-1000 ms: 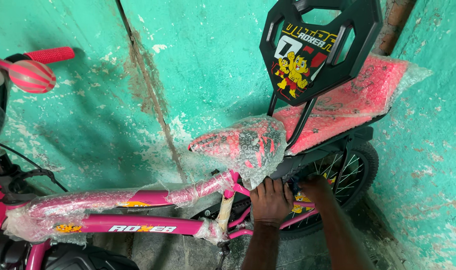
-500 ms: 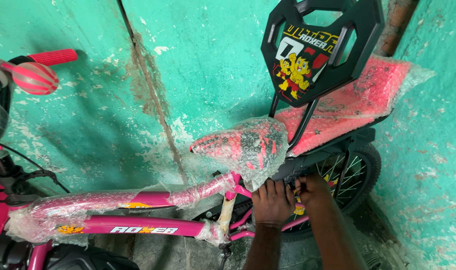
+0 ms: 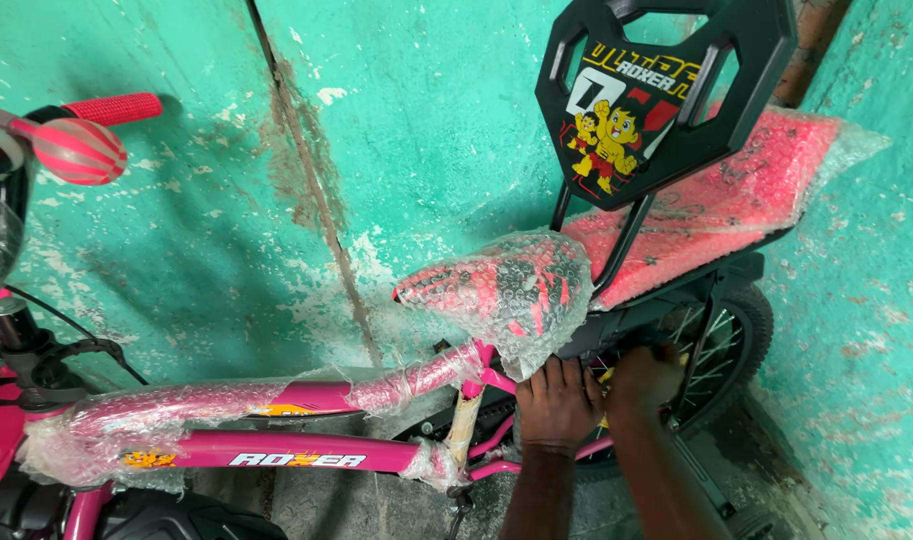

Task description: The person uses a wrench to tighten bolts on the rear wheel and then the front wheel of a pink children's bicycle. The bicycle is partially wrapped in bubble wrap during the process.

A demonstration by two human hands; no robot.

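- Left hand (image 3: 559,402) presses on the pink frame (image 3: 307,450) just below the wrapped saddle (image 3: 507,290); grip hidden
- Right hand (image 3: 645,378) reaches under the saddle beside the rear wheel (image 3: 722,350); closure unclear
- Best done bracing the frame firmly
- Black backrest (image 3: 657,90) rises behind the saddle

In front of me stands a teal-green wall (image 3: 197,220), its paint flaking to pale patches through the middle of the frame. A dark crack (image 3: 307,180) runs down it from the top edge toward the lower centre. At the right, a second green wall (image 3: 867,300) meets it. The grey concrete floor (image 3: 377,505) shows along the bottom, dim and shadowed.
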